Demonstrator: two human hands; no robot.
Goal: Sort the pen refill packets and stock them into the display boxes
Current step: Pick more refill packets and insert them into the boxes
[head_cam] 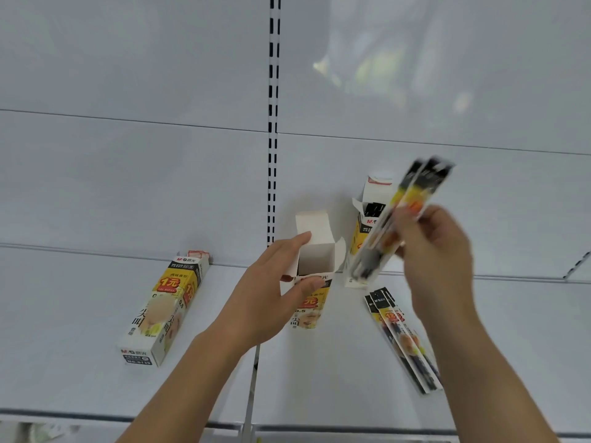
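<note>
At frame centre the left hand [271, 292] grips the open box [311, 270]; the right hand [438, 247] pinches blurred packets [399, 219] just right of it. Loosely pinched, they could fan and snag the flap.

The shelf [96, 394] and back wall [128, 171] are pale grey-white. The boxes [166, 308] are white and yellow with black bands and red price marks. The refill packets [401, 340] show black, yellow and orange, blurred.
</note>
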